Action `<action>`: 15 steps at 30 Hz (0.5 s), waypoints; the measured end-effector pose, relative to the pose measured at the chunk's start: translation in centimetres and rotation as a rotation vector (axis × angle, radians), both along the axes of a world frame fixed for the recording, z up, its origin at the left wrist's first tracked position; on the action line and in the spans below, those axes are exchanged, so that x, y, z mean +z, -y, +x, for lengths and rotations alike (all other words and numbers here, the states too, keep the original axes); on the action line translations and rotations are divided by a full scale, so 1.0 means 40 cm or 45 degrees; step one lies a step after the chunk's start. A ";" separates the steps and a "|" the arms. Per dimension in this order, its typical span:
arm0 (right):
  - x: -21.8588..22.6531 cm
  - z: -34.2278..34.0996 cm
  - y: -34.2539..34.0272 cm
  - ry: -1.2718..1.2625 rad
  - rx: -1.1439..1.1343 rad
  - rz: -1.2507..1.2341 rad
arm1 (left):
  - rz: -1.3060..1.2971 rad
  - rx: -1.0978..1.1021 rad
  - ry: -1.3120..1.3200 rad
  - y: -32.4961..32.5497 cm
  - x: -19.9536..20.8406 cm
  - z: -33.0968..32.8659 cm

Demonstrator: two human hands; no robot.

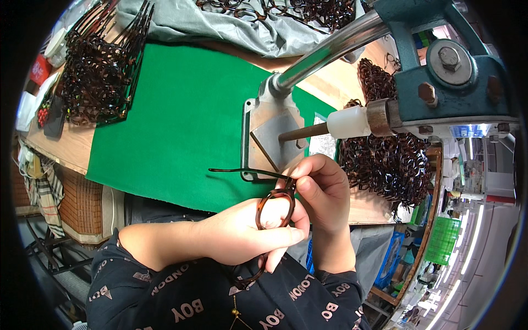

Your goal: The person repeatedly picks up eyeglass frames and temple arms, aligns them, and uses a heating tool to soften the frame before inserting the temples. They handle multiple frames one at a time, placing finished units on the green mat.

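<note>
Both hands hold one tortoiseshell eyeglass frame (273, 206) above the person's lap. The left hand (242, 236) pinches its round rim from below; the right hand (324, 190) curls around the hinge end, fingers closed. One temple arm (242, 171) extends leftward over the green mat (181, 121). A metal press (440, 71) stands just beyond the right hand.

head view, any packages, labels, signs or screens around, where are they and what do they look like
Small red packet: far left edge of the wooden bench, beside the rack of dark eyeglass frames; boxy, red with pale markings.
White round container: just above the red packet; pale lid, no label legible.
Blue-white glowing panel: right, under the teal metal machine housing; narrow bright strip, too blurred to tell whether it is a screen.
No signs show clearly.
</note>
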State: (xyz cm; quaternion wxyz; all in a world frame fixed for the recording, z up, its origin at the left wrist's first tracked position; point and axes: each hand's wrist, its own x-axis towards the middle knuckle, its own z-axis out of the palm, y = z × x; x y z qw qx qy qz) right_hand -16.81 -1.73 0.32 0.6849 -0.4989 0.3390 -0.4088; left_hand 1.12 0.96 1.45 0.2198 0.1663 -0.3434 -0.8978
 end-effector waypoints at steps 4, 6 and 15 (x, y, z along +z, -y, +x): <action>0.012 0.005 -0.006 0.013 -0.058 -0.016 | -0.024 0.023 0.015 0.000 0.012 -0.002; 0.023 0.008 -0.007 0.022 -0.055 -0.044 | -0.042 0.037 -0.001 0.001 0.012 -0.005; 0.045 0.015 -0.007 -0.001 -0.062 -0.105 | -0.087 0.001 -0.011 0.007 0.010 -0.013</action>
